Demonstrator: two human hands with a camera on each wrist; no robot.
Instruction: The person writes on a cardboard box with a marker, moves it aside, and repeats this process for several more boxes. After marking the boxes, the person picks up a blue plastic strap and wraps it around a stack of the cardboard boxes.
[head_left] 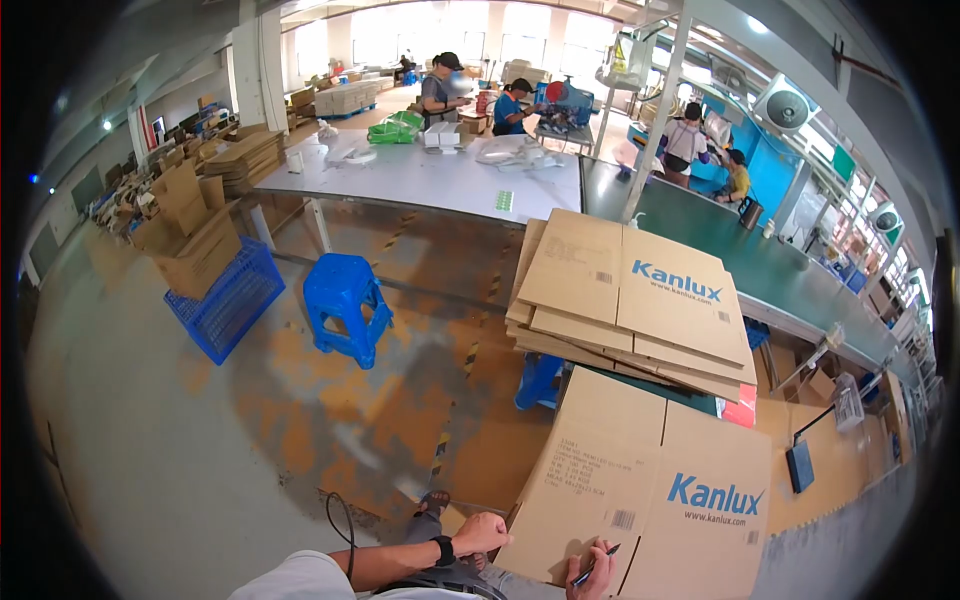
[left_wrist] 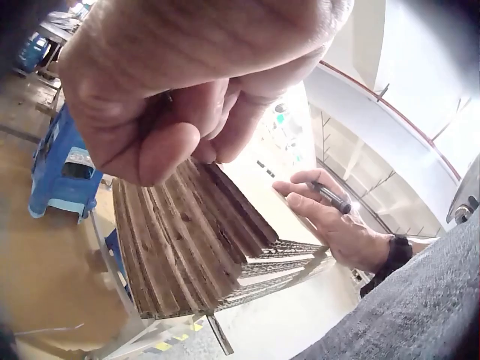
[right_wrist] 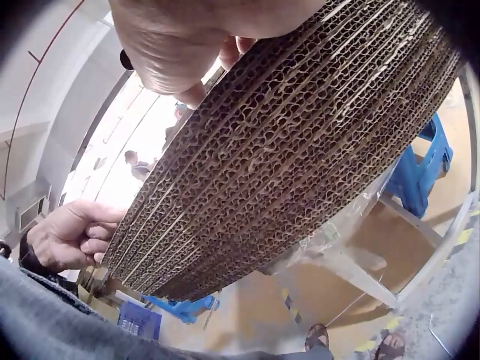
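Note:
A flattened cardboard carton (head_left: 600, 480) printed "Kanlux" lies on top of a stack in front of me. My left hand (head_left: 482, 535) is at its left edge, with curled fingers and thumb pinching the board's edge. Close up in the left wrist view, the left hand (left_wrist: 195, 82) covers the corner of the stacked cartons (left_wrist: 187, 240). My right hand (head_left: 595, 570) grips a black marker pen (head_left: 582, 578) and rests on the carton's near part. Corrugated edges (right_wrist: 285, 150) of several layers fill the right wrist view beneath the right hand (right_wrist: 210, 45).
Behind stands a second stack of Kanlux cartons (head_left: 570, 265). A blue stool (head_left: 345, 300) and a blue crate (head_left: 225, 315) holding an open box (head_left: 190, 245) are on the floor at left. A white table (head_left: 400, 180) and green conveyor (head_left: 690, 220) lie beyond, with people working.

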